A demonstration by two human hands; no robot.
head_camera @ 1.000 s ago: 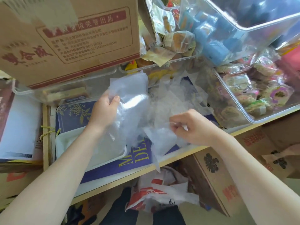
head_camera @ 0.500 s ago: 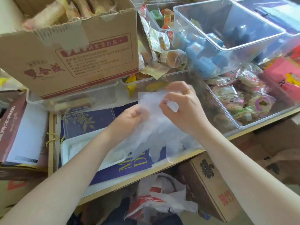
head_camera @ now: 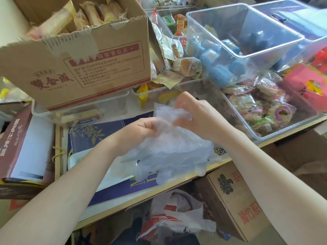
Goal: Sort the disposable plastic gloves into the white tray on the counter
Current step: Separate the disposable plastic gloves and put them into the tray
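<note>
Both hands pinch the gloves (head_camera: 169, 152) by their cuffs above the worktop (head_camera: 123, 204): left hand (head_camera: 139, 131) and right hand (head_camera: 200, 119) with fingers curled on the film. Best keep the bunch together and lower it left into the white tray (head_camera: 77, 156). A cardboard box (head_camera: 79, 68) and clear bins (head_camera: 244, 41) crowd behind.

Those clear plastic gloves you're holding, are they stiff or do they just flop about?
Probably very floppy: the gloves sag in crumpled folds below both hands. Likely very light, since the left hand and right hand hold the bunch by pinching its top edge. Thin film may slip.
</note>
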